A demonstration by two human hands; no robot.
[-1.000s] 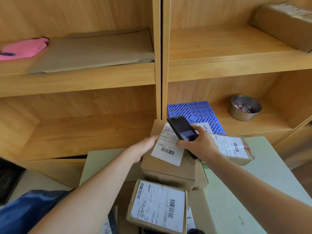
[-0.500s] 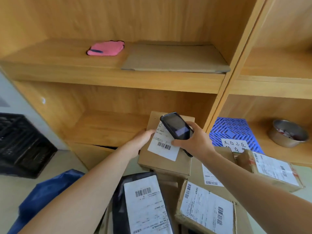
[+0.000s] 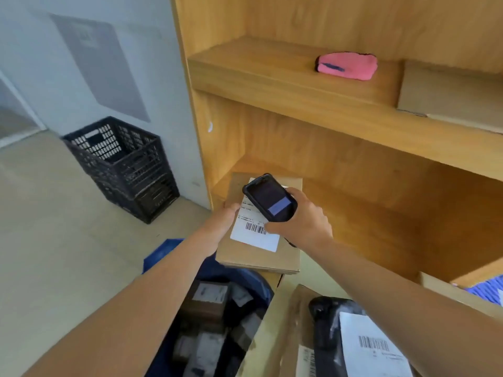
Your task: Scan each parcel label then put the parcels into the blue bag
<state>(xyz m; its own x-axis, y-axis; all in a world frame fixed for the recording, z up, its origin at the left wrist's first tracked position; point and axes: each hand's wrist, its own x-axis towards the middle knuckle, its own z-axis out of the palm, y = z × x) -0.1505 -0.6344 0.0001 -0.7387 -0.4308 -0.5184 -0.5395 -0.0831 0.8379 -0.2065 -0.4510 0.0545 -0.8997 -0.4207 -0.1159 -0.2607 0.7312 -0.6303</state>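
The cardboard parcel (image 3: 258, 254) is up in the air in my grip, held roughly level above the far rim of the blue bag (image 3: 261, 284), in front of the lower compartment of the wooden shelving (image 3: 299, 85). Its white label (image 3: 254, 235) faces up, with a barcode near the edge closest to me. My left hand (image 3: 224, 217) grips the parcel's left edge, thumb pressed on top beside the label and the other fingers hidden underneath. My right hand (image 3: 302, 219) is wrapped tight around a black handheld scanner (image 3: 269, 198), held just above the label so that its body covers the label's far part; the screen faces me and shows a bluish patch. Below my left forearm the bag's mouth stands open, and inside it lie several parcels, blurred, some with pale labels. To the right of the bag, at the bottom of the view, a black plastic mailer (image 3: 326, 322) with its own white barcode label rests on other cardboard packages. On the shelf above, a pink cloth item (image 3: 347, 65) lies next to a flat piece of cardboard (image 3: 449, 91) at the right edge. Off to the left, on the floor against the wall, stands a black plastic crate (image 3: 122, 164).
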